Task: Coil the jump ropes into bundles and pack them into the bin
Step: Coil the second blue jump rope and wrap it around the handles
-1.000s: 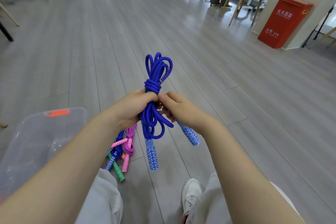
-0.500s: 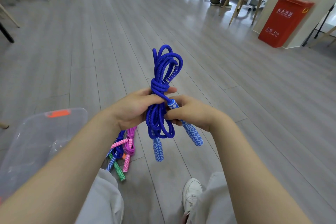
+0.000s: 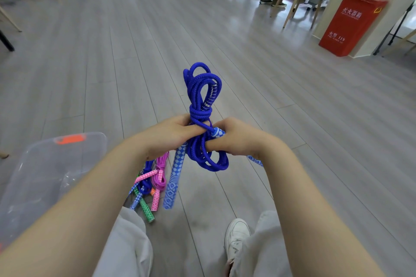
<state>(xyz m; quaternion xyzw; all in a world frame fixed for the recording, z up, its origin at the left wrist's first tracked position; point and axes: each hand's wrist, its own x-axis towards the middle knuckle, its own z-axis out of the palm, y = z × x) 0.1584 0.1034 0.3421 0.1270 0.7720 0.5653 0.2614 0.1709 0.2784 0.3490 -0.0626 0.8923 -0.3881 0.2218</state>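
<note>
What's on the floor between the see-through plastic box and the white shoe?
In the head view, a pile of pink, blue and green jump ropes lies on the floor between the clear plastic bin and the white shoe.

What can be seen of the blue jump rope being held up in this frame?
The blue jump rope is a braided cord gathered into a bundle of loops, cinched by wraps around its middle, with a short silvery coil on one strand. It is held upright in the air above the floor. The left hand grips the wrapped waist; the right hand holds one blue-and-white patterned handle at the knot. The other handle hangs down, blurred.
</note>
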